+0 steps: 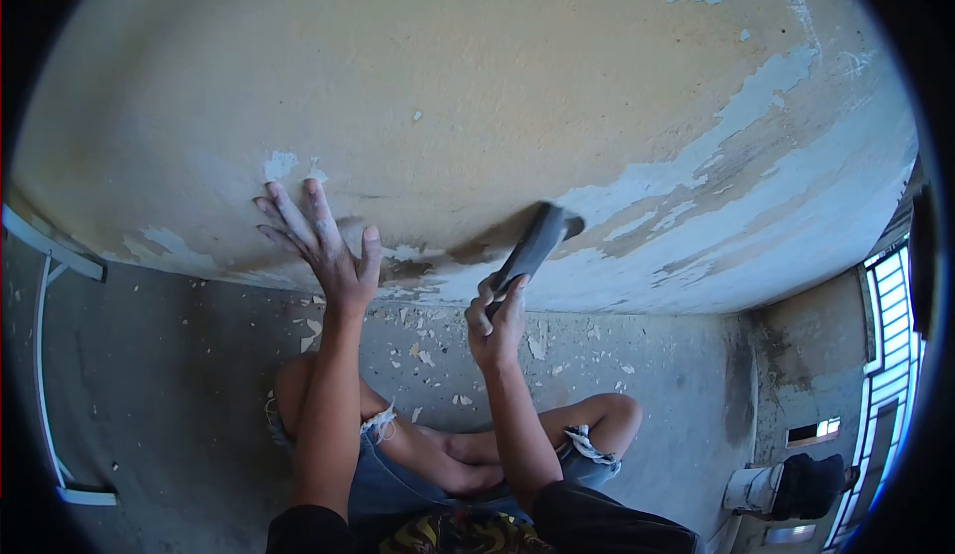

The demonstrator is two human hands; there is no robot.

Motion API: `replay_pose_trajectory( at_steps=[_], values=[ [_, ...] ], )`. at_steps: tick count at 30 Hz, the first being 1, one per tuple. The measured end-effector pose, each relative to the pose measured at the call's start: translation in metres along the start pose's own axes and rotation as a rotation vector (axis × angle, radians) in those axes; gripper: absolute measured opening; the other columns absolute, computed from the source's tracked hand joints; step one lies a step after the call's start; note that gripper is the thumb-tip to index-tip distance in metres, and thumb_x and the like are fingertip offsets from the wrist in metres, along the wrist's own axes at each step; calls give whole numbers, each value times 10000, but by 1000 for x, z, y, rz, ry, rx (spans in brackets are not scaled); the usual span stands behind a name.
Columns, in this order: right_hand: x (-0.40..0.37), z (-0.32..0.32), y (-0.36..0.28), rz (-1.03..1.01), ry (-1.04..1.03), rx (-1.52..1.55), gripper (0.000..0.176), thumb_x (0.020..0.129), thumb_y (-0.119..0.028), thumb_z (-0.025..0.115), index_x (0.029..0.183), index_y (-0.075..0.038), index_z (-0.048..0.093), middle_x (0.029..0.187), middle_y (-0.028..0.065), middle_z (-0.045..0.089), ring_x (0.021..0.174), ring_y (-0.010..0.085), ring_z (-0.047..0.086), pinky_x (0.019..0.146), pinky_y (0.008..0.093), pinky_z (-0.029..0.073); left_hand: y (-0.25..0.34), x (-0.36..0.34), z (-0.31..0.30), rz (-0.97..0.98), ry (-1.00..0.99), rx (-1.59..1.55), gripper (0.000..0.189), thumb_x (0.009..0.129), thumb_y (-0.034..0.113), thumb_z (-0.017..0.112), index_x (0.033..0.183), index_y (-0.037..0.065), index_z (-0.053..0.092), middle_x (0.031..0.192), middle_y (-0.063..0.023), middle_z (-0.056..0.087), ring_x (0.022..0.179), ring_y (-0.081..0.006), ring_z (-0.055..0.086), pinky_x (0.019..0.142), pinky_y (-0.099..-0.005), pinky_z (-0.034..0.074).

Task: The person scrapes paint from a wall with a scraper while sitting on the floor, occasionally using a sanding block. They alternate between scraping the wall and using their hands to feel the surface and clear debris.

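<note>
My left hand [333,256] lies against the yellowish wall [477,87] with its fingers spread. Its fingertips are right beside small pale patches where paint has come off. My right hand [497,325] is wrapped round the lower end of a dark grey scraper [535,246]. The scraper tilts up to the right, its blurred far end close to the wall at the edge of a bare, whitish area [607,236]. Brownish stains and ragged paint edges run along the wall's lower part between my hands.
Paint flakes [426,357] are scattered over the grey floor [199,385] along the wall's foot. My crossed legs [458,455] are below my arms. A white metal frame [45,355] stands at left. At far right are a barred window [890,305], a white bucket [751,489] and dark cloth [808,486].
</note>
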State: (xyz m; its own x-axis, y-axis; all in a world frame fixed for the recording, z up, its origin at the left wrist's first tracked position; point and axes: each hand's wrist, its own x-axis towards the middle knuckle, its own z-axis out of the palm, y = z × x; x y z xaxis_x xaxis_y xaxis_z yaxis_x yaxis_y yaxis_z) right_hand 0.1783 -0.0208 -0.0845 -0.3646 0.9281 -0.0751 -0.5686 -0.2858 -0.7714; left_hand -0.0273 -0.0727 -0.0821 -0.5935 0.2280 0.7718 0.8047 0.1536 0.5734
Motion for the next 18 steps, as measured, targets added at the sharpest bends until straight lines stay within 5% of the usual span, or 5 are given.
replay_pose_trajectory(
  at_steps=[5, 12, 18],
  values=[
    [-26, -45, 72, 271, 168, -35, 436, 985, -547, 453, 1019, -114, 488, 718, -8, 496, 426, 69, 344, 387, 216, 265, -8, 4, 0, 19, 12, -55, 814, 920, 610, 394, 1544, 109, 246, 1603, -255, 11, 1467, -475, -77, 1086, -691, -77],
    [25, 15, -20, -73, -66, 87, 466, 983, -544, 460, 1046, -84, 491, 722, 18, 508, 439, 75, 343, 400, 212, 265, -5, -1, 1, 19, -1, -1, 867, 921, 650, 355, 1548, 70, 205, 1608, -244, 9, 1469, -474, -53, 1105, -661, -53],
    [-26, -76, 84, 226, 160, -55, 417, 992, -528, 452, 1032, -114, 489, 701, -5, 481, 407, 81, 334, 377, 212, 263, -8, -1, -2, 21, -34, 13, 867, 916, 638, 381, 1546, 67, 211, 1603, -256, 13, 1470, -472, -52, 1100, -668, -53]
  ],
)
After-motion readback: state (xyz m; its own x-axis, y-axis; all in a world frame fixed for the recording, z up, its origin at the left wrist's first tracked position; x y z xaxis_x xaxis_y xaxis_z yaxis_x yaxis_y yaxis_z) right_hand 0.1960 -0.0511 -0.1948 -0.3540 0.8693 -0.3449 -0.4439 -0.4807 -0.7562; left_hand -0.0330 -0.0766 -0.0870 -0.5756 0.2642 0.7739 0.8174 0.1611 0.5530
